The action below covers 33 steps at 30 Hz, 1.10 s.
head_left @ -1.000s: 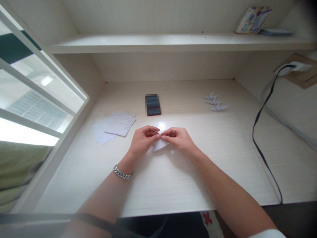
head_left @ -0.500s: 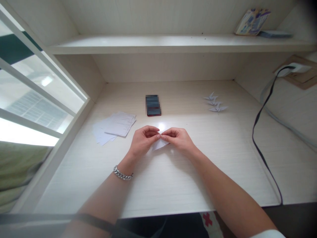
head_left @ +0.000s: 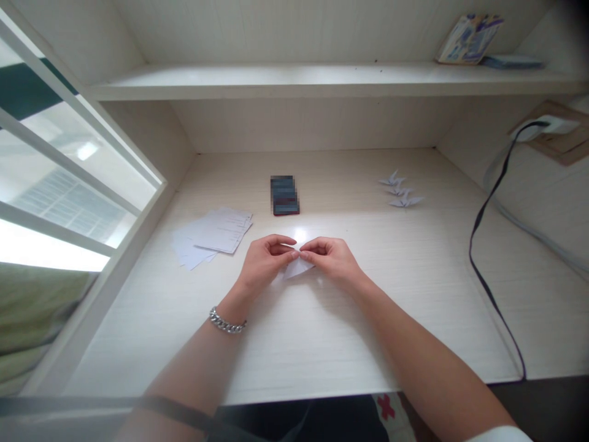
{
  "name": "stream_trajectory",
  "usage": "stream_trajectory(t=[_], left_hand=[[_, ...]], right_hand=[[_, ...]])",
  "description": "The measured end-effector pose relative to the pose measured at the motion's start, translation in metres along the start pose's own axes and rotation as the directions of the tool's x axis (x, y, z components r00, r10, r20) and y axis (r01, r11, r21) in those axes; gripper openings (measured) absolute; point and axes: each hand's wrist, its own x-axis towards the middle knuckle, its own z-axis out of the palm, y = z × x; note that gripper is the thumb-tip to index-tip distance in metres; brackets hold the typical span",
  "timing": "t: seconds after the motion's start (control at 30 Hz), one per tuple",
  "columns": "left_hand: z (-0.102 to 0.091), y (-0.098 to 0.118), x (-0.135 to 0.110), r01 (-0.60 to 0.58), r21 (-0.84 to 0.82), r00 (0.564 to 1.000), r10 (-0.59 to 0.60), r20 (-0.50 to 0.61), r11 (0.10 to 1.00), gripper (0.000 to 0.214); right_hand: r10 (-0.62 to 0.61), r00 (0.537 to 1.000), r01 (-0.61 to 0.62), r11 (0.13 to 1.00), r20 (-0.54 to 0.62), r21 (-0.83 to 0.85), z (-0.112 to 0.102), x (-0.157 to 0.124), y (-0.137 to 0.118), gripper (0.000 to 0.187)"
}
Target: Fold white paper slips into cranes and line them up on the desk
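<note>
Both hands meet at the middle of the pale wooden desk. My left hand, with a silver chain bracelet on its wrist, pinches the left side of a small folded white paper. My right hand pinches the paper's right side, fingers curled over its top edge. The paper hangs as a downward-pointing triangle just above the desk, partly hidden by the fingers.
A loose stack of white paper sheets lies left of the hands. A dark phone sits behind them. Three folded paper cranes rest at the back right. A black cable runs down the right side. A booklet leans on the shelf above.
The hands stay in place on the folded paper; the paper's lower tip sits slightly higher and its fold looks tighter than a second ago.
</note>
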Motion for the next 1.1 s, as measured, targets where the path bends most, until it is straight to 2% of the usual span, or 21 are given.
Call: stream_trajectory(t=[0.3, 0.6, 0.93, 1.1], left_hand=[[-0.002, -0.0011, 0.0003, 0.033, -0.064, 0.997, -0.037, -0.063, 0.997, 0.036], [-0.0005, 0.0003, 0.0006, 0.061, -0.175, 0.997, -0.069, -0.043, 0.983, 0.035], [0.0012, 0.0003, 0.0003, 0.091, -0.123, 0.995, -0.094, -0.021, 0.988, 0.034], [0.0038, -0.0008, 0.0013, 0.014, -0.085, 0.998, -0.02, -0.065, 0.996, 0.033]], right_hand=[[-0.021, 1.0, 0.021, 1.0, 0.013, 0.001, 0.0012, -0.0014, -0.0009, 0.018], [-0.044, 0.999, 0.044, 0.999, 0.012, 0.016, 0.001, -0.0012, -0.0007, 0.018], [-0.035, 0.999, 0.035, 0.999, 0.003, -0.025, -0.0005, -0.002, -0.0026, 0.017], [0.003, 1.0, -0.003, 1.0, 0.012, 0.01, 0.0005, -0.0013, -0.0025, 0.019]])
